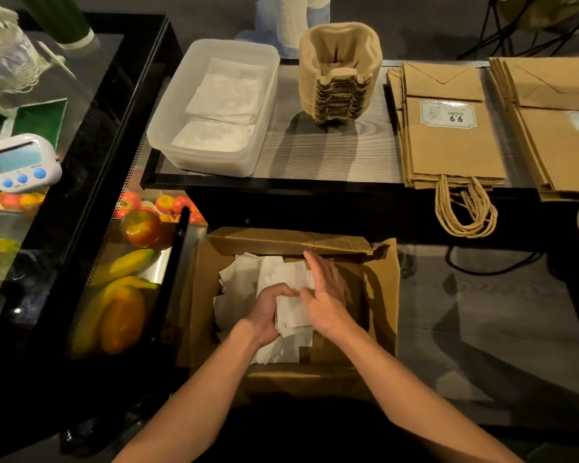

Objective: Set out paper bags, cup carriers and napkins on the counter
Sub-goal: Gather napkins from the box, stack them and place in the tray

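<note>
Loose white napkins (248, 279) lie in an open cardboard box (385, 295) below the counter. My left hand (264, 310) grips a small stack of napkins (291, 312) inside the box. My right hand (325, 292) presses flat against the stack's right side, fingers extended. On the counter (331, 152), a clear plastic tub (168, 128) holds folded napkins (224, 95). A stack of pulp cup carriers (340, 71) stands beside it. Two piles of brown paper bags (455, 145) (562, 135) lie flat to the right, handles hanging over the front edge.
A white digital timer (20, 162) sits on the black display case (91, 135) at left. Fruit (127, 295) fills the case behind its glass. A black cable (488, 267) runs across the lower surface right of the box.
</note>
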